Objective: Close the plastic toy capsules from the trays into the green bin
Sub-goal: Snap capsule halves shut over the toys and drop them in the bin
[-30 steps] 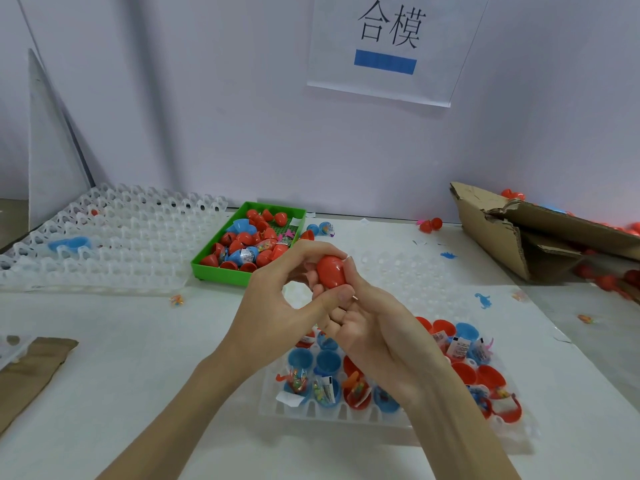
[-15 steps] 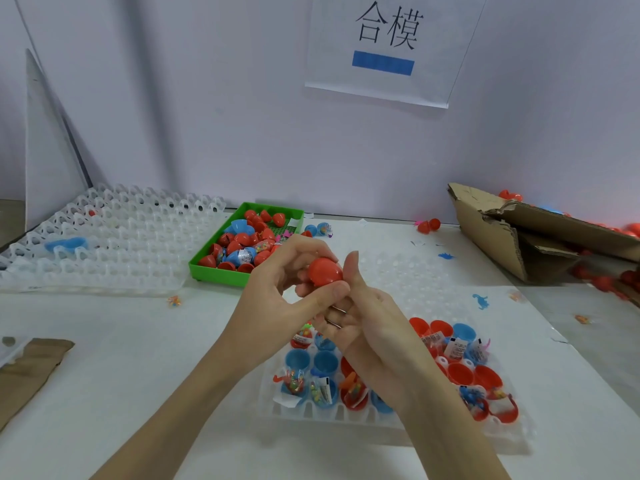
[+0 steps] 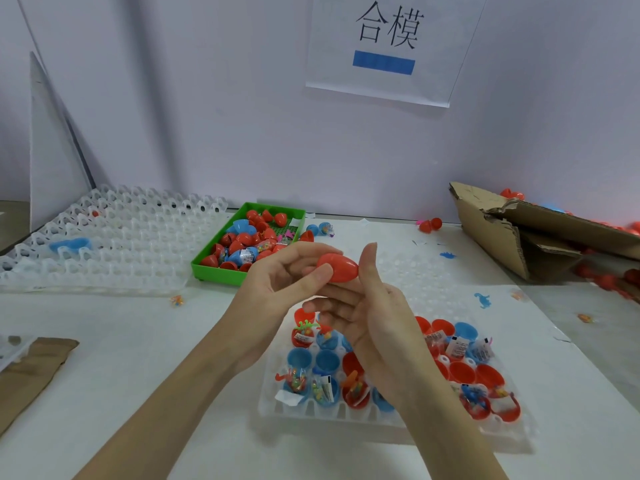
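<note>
A red capsule, looking fully shut, is being pinched by the fingers and thumb of the left hand above the table, while the right hand is lying open beside it, fingers straight and touching its end. The green bin behind is already holding many capsules, but the near tray is still carrying plenty of open halves, so I judge much is remaining.

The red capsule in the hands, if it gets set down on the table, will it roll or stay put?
The red capsule looks smooth and egg-shaped, so it would probably roll. Its glossy shell may also be slippery. The left hand holds it by fingertips, suggesting it is light.
</note>
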The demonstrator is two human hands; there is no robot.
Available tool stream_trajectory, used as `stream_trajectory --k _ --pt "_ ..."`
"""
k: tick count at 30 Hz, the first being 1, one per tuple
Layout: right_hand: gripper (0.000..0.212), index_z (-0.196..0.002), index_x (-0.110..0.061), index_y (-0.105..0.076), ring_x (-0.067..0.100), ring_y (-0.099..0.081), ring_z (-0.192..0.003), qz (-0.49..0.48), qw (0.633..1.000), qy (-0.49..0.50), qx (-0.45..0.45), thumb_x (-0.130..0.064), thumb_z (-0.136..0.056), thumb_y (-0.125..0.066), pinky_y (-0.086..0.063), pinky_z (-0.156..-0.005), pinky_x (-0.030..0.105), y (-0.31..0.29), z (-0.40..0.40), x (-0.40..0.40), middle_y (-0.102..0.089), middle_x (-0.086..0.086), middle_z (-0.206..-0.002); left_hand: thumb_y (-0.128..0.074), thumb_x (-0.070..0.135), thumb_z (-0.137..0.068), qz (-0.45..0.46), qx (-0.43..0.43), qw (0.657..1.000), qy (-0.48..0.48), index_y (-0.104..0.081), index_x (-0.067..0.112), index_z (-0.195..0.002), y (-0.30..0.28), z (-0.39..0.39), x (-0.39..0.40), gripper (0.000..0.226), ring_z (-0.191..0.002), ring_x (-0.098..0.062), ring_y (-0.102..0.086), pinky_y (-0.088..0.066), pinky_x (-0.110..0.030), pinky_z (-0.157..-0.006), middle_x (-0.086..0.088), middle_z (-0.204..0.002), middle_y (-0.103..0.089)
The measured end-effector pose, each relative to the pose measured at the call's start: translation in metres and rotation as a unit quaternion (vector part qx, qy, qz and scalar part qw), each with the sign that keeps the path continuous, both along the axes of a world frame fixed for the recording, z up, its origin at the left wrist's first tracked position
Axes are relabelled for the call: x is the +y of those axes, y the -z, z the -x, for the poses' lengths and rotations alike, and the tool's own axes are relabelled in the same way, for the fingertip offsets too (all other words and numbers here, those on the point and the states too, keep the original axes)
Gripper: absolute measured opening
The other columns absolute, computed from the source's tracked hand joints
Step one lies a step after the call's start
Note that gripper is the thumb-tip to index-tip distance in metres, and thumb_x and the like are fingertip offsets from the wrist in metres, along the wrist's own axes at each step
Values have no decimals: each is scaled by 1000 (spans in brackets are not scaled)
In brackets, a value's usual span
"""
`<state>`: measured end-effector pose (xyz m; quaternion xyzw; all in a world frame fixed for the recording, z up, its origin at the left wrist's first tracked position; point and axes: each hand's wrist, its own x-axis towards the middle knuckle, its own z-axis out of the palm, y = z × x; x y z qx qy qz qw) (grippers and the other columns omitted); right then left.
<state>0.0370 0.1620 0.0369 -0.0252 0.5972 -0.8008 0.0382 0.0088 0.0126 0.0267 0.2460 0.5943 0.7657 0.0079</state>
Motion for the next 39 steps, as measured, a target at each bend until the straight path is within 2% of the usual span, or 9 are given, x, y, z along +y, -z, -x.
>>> stream_trajectory --k 3,6,11,18,24,29,35,39 --pt "68 -93 -23 -83 28 -79 -82 -42 998 27 48 -75 -89 -38 -62 -71 26 2 -2 -2 -80 12 -92 -71 33 -91 -4 0 1000 21 -75 26 -118 0 1 -2 28 -114 -22 -72 -56 -24 -93 -7 -119 -76" --pt "65 -88 -29 -83 26 -78 -73 -71 994 34 74 -68 -95 -33 -63 -65 26 3 -3 -2 -80 7 -87 -72 33 -92 7 2 1000 9 -75 29 -118 0 2 -4 26 -113 -22 -73 -57 -24 -92 -6 -118 -77" --pt "60 -84 -35 -82 24 -78 -69 -104 989 48 96 -64 -96 -32 -61 -61 23 6 -2 -1 -80 3 -83 -73 34 -89 29 20 999 -9 -76 33 -114 1 2 -5 25 -111 -18 -74 -56 -20 -90 -2 -116 -78" --pt "51 -86 -34 -82 26 -78 -73 -106 987 50 109 -66 -89 -43 -59 -56 22 3 -2 2 -80 5 -84 -71 25 -91 55 35 998 1 -70 18 -122 -2 1 -6 32 -114 -19 -72 -55 -22 -94 -2 -119 -77" --pt "56 -92 -21 -83 29 -79 -88 -51 998 32 36 -69 -80 -56 -62 -67 26 -1 0 7 -80 14 -96 -77 18 -85 82 28 996 -10 -72 15 -120 -3 1 -9 35 -109 -23 -74 -59 -29 -92 -4 -114 -78" --pt "64 -116 -4 -74 28 -72 -114 98 993 -39 -53 -61 -85 -67 -60 -85 29 0 1 12 -74 18 -120 -73 15 -92 105 61 992 -17 -71 16 -123 -3 1 -6 31 -116 -20 -71 -56 -29 -101 1 -121 -76" --pt "55 -109 -13 -79 26 -70 -118 142 984 -63 -85 -62 -89 -65 -59 -89 29 1 1 11 -73 13 -125 -68 22 -95 70 54 996 -29 -72 14 -120 -3 -1 -3 27 -115 -16 -71 -55 -21 -93 1 -117 -77" --pt "56 -114 -10 -78 25 -67 -123 178 977 -88 -82 -60 -92 -64 -57 -95 30 0 0 12 -70 14 -131 -70 21 -92 68 73 994 -47 -72 16 -118 -2 -2 2 27 -113 -16 -72 -56 -24 -95 2 -114 -78"
